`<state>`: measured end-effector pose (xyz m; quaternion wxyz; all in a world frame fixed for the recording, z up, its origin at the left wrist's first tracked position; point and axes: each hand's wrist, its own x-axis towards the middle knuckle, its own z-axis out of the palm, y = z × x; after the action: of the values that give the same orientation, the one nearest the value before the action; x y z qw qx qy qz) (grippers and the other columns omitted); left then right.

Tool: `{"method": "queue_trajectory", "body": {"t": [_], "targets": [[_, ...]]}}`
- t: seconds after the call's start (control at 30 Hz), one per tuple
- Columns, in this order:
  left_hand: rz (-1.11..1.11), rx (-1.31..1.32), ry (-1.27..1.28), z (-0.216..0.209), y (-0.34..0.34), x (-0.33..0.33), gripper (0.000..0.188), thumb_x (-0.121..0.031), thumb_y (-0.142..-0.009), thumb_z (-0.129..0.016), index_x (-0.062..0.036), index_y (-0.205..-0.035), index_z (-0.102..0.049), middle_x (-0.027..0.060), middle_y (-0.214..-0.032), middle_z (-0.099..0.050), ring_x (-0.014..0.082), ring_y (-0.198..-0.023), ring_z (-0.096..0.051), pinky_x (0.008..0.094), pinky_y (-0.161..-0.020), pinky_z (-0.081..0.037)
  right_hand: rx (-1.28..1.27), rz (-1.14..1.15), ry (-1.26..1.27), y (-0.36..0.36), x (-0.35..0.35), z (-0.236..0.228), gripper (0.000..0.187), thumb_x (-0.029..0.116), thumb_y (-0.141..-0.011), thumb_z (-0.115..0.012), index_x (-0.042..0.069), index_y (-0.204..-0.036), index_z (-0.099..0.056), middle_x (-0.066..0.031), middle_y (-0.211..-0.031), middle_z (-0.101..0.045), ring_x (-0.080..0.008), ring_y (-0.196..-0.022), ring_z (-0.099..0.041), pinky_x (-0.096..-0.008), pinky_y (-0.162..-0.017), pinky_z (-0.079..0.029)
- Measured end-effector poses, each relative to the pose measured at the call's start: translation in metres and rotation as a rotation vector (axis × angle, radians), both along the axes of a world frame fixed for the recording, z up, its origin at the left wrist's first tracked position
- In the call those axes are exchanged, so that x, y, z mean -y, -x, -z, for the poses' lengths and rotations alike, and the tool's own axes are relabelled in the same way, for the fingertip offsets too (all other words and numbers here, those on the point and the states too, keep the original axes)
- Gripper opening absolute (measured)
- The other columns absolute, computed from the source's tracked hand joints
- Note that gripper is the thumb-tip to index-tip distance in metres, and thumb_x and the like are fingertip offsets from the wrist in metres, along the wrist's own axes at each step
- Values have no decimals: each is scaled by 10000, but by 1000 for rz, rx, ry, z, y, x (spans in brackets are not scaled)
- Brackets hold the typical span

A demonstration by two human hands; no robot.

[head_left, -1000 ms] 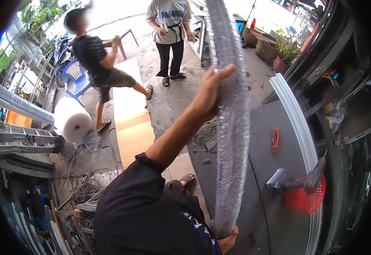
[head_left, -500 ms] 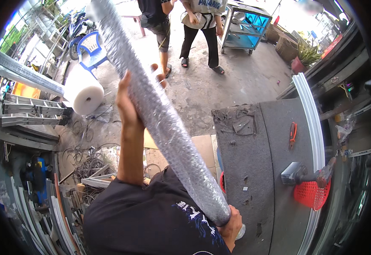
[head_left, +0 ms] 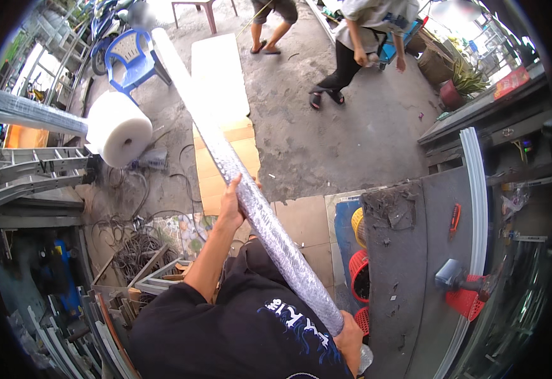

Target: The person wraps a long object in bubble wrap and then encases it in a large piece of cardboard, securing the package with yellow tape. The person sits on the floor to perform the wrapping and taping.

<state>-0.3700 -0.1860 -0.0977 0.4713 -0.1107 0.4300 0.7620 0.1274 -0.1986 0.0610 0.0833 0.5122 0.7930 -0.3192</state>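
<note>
A long bundle wrapped in shiny clear plastic [head_left: 275, 237] slants across my body, its near end low at my right and its far end up and away to the left. What lies inside the wrapping cannot be made out. My left hand [head_left: 232, 205] grips the bundle around its middle, fingers partly hidden behind it. Down by my right side, my right hand [head_left: 350, 341] is closed around the near end. Beyond my left hand, a flattened cardboard sheet [head_left: 225, 170] lies on the floor beneath the bundle.
To my right, a dark workbench [head_left: 393, 278] carries orange-handled pliers [head_left: 455, 218], a cordless drill [head_left: 456, 276] and pale metal profiles [head_left: 476, 202]. A white wrap roll [head_left: 119, 132], blue chair [head_left: 131, 60] and ladder [head_left: 42, 167] stand left. Two people [head_left: 377, 31] are ahead.
The bundle's far end has dropped lower and farther ahead, with my left hand moving down with it. The cardboard sheet now shows more fully. One person has moved right.
</note>
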Motion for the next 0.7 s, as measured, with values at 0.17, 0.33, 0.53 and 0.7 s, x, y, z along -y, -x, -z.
{"method": "queue_trajectory", "body": {"t": [0.17, 0.33, 0.53, 0.7], "targets": [[122, 169, 124, 68, -32, 2, 419, -355, -1050, -654, -12, -1282, -585, 199, -1107, -759, 313, -994, -767, 502, -875, -644, 75, 102, 92, 3, 19, -24, 709, 418, -735, -919, 63, -1297, -673, -251, -1138, -755, -459, -1087, -731, -501, -911, -571], [434, 419, 136, 76, -99, 15, 334, -280, -1061, -662, -38, -1289, -621, 137, -1193, -752, 315, -1074, -743, 535, -941, -608, 336, 204, 319, -17, 33, -85, 605, 305, -853, -769, 47, -1384, -633, -245, -1271, -705, -436, -1172, -688, -487, -983, -562], [760, 581, 302, 107, -118, -2, 351, -212, -1026, -732, -52, -1321, -630, 120, -1234, -731, 291, -1089, -720, 518, -936, -565, 432, 326, 399, -13, 35, -108, 721, 280, -741, -961, 28, -1326, -622, -220, -1243, -750, -403, -1180, -706, -495, -991, -542], [750, 515, 421, 203, -105, -31, 476, -376, -955, -775, -109, -1310, -604, 96, -1086, -717, 270, -977, -707, 509, -927, -555, 393, 277, 273, 14, 35, -45, 665, 363, -733, -937, 39, -1253, -677, -231, -1166, -765, -432, -1107, -732, -501, -940, -564]]}}
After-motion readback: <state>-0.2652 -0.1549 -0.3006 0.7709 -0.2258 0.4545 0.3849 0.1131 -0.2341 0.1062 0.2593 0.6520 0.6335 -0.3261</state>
